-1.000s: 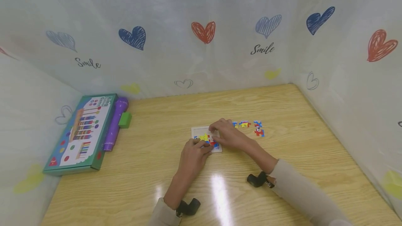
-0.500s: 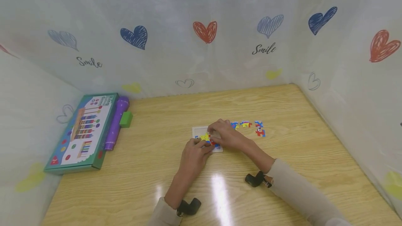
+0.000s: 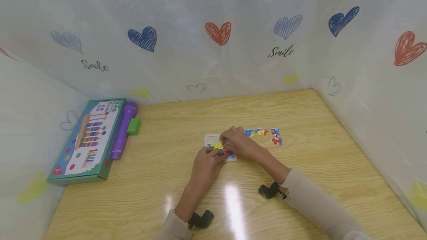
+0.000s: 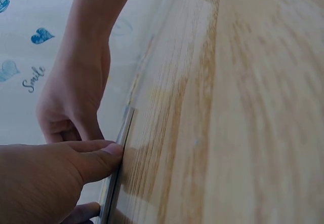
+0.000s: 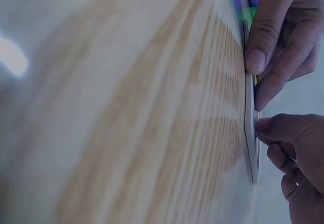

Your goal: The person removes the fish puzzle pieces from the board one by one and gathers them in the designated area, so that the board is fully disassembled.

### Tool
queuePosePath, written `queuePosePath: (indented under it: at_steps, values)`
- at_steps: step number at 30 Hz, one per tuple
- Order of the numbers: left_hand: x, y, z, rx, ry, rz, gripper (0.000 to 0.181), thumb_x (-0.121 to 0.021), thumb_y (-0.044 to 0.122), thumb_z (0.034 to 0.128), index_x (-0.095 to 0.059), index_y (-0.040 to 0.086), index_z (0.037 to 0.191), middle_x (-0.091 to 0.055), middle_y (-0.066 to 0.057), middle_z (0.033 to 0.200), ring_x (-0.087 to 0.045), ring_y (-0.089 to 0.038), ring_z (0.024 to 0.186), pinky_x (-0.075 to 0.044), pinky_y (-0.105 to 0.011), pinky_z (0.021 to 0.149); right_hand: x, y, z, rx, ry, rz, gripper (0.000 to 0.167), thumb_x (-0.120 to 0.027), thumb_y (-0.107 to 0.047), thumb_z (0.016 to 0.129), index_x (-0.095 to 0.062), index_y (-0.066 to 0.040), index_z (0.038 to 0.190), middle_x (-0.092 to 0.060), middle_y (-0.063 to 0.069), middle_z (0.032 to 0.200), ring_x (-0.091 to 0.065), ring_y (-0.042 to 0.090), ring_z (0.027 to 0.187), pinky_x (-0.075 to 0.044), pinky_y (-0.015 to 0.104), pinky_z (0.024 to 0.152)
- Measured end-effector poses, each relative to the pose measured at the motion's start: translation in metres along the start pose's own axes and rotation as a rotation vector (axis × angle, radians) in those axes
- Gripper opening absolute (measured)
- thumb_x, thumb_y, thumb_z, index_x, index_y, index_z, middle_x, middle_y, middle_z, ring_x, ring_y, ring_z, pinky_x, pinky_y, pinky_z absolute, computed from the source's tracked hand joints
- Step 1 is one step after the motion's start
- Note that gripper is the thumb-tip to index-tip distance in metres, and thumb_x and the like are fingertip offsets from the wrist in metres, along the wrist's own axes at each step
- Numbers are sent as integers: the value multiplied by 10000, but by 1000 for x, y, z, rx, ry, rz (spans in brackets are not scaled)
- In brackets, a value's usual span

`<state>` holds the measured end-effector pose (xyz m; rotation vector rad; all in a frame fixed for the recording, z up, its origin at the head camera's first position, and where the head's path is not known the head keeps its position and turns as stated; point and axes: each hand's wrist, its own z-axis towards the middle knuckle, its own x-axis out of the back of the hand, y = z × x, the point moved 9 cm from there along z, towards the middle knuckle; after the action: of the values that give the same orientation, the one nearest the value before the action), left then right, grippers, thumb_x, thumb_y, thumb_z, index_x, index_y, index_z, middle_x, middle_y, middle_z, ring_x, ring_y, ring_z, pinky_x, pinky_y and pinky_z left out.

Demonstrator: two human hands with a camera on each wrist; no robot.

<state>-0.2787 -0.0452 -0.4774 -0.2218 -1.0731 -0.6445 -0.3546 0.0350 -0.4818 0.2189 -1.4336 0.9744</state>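
Observation:
A small white puzzle tray lies on the table with yellow, red and blue jigsaw pieces inside; both hands partly cover it. My left hand rests at its near edge, fingers extended over the pieces. In the right wrist view, the left thumb touches the tray's edge. From the right, my right hand reaches over the tray and pinches a reddish puzzle piece with bent fingers. That piece is mostly hidden. Edge-on, the tray appears in the left wrist view beneath the left fingertips.
Loose puzzle pieces lie right of the tray: a blue one, a yellow one, and red-blue ones. At the left stand a ring game box, a purple microphone-shaped toy and a green block. Heart-printed curtains border the table.
The right hand has shifted slightly left over the tray, and its fingers have come down closer to the red pieces. The left hand has stayed in place.

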Motion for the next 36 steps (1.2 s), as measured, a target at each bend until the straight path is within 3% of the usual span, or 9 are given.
queuePosePath:
  at_steps: [13,22,36]
  values:
    - [-1,0,-1,5,-6,-16,155,-819,243,835,-825,204,984,-737,85,971,-677,-191,1000,-484,-347,926,-4,2,3,-33,15,7,120,-722,-64,877,-704,-69,995,-675,-19,932,-549,201,940,-383,381,874]
    - [0,-1,-1,11,1,-20,162,-823,236,829,-822,203,987,-735,74,970,-683,-263,1027,-501,-393,936,0,2,4,-10,77,27,114,-715,-55,866,-689,-57,977,-666,0,921,-556,219,947,-410,411,902]
    - [0,0,-1,15,-5,-54,196,-831,215,811,-819,182,1004,-748,59,998,-693,-195,993,-510,-391,937,7,-9,3,32,117,4,128,-693,0,827,-669,-37,948,-661,20,873,-556,248,947,-409,436,895]
